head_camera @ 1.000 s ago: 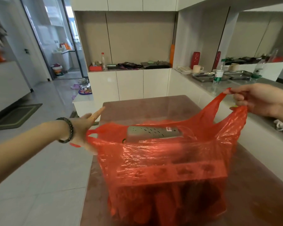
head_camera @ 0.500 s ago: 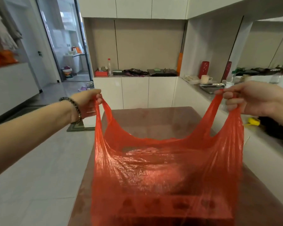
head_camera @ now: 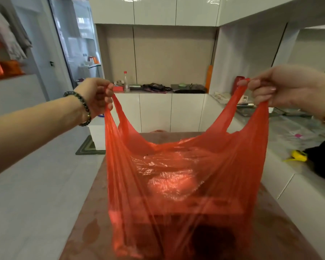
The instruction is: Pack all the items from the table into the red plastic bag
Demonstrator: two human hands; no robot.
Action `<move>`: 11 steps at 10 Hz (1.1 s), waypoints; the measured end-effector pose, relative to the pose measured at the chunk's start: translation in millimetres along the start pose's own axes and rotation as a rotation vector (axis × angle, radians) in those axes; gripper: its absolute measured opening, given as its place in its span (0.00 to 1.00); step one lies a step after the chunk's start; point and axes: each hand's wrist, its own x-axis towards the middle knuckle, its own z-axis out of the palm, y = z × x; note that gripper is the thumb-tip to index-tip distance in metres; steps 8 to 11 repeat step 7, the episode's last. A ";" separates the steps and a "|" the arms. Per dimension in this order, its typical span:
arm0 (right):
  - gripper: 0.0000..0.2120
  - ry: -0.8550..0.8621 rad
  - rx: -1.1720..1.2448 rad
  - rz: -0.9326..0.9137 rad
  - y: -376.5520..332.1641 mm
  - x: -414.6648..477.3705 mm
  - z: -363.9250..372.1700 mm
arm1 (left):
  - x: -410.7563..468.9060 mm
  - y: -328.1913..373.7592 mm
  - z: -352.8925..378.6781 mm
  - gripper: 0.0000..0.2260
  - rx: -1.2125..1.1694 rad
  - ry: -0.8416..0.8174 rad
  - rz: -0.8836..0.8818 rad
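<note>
The red plastic bag hangs stretched between both hands over the brown table. My left hand grips the bag's left handle at upper left. My right hand grips the right handle at upper right. Through the thin plastic I see boxy shapes and a dark mass low in the bag, too blurred to name. The bag's mouth sags open in the middle between the handles.
A white counter runs along the right, with a black and yellow object on it. White cabinets with clutter on top stand behind the table. Grey tiled floor lies to the left, with a mat.
Both hands have lifted the handles upward and apart, pulling the bag taut. The left hand went from spread fingers to a grip on its handle. The grey perforated item has sunk out of sight.
</note>
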 end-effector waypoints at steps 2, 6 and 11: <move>0.12 0.070 0.048 0.050 23.0 25.9 -20.4 | -1.6 -15.0 9.4 0.08 0.007 0.017 -0.045; 0.06 0.105 -0.223 0.173 89.6 41.8 -13.5 | -11.6 -77.3 5.9 0.03 0.109 -0.128 -0.195; 0.09 0.297 -0.415 -0.044 88.1 43.6 -15.5 | -12.3 -85.2 6.7 0.04 0.107 -0.110 -0.160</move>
